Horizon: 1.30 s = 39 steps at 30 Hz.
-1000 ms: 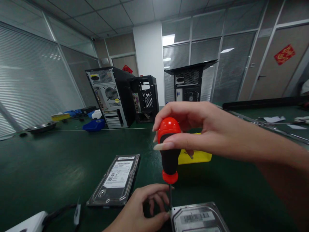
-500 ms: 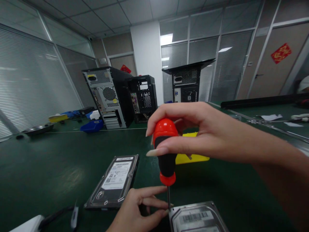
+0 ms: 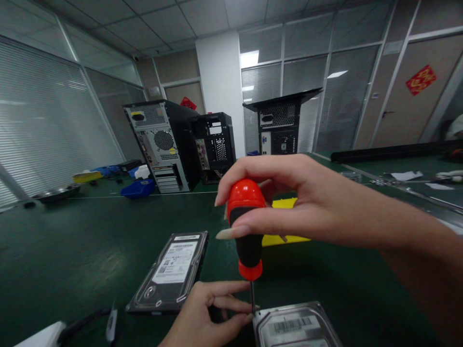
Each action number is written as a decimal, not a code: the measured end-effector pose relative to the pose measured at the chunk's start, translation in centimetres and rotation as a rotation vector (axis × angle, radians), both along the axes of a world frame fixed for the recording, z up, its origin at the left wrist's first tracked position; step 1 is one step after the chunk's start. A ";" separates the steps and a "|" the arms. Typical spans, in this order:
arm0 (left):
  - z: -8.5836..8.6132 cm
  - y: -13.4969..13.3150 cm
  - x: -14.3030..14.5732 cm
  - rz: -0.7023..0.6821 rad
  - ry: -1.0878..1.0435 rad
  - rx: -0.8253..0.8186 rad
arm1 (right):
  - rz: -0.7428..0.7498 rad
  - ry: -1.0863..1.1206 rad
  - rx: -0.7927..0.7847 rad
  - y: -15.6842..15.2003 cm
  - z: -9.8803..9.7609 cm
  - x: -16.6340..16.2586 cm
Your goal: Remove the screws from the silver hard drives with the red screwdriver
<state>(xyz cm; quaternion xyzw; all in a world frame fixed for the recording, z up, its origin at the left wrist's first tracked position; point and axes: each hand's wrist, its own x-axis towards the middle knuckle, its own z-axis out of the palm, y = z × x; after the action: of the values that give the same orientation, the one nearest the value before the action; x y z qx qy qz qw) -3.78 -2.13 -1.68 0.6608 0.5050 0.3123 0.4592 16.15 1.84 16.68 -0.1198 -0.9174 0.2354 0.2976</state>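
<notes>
My right hand [image 3: 278,197] is wrapped over the top of a red and black screwdriver [image 3: 247,241], which stands nearly upright with a slight lean. Its thin shaft points down at the near-left corner area of a silver hard drive [image 3: 294,325], cut off by the bottom edge. Close around the lower shaft, my left hand [image 3: 213,313] has thumb and fingers drawn together beside that corner; what they pinch is too small to make out. A second hard drive [image 3: 173,272] with a white label lies flat to the left.
Behind my right hand lies a yellow object [image 3: 285,231], partly hidden. Computer cases [image 3: 162,144] stand at the back of the green table [image 3: 90,231], near a blue bin [image 3: 138,188]. A cable [image 3: 87,323] lies at lower left. Metal strips and papers [image 3: 407,176] lie at right.
My right hand and the screwdriver's handle have tipped slightly to the left, the tip staying at the drive's corner. My left hand and both drives look unmoved.
</notes>
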 end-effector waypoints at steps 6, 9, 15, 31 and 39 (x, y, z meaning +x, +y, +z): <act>0.7 -0.1 0.2 -0.003 0.015 -0.012 | -0.073 0.004 0.045 -0.1 -0.2 -0.5; 1.3 -0.3 0.3 0.007 0.045 -0.016 | -0.159 0.010 0.122 -0.2 -0.5 -0.8; 1.1 -0.4 0.3 0.023 0.057 -0.007 | -0.130 0.042 0.210 0.1 -1.1 -1.6; -0.4 -0.1 0.0 0.034 -0.061 -0.027 | -0.053 0.014 0.096 -0.2 -0.6 -0.8; 0.4 -0.3 0.1 0.055 -0.039 -0.052 | -0.089 -0.002 0.106 -0.1 -1.0 -1.2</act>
<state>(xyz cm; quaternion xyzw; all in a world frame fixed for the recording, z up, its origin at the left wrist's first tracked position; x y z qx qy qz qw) -3.65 -2.46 -1.29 0.6281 0.5220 0.3243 0.4772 14.92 1.78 15.68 -0.1449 -0.9227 0.1727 0.3128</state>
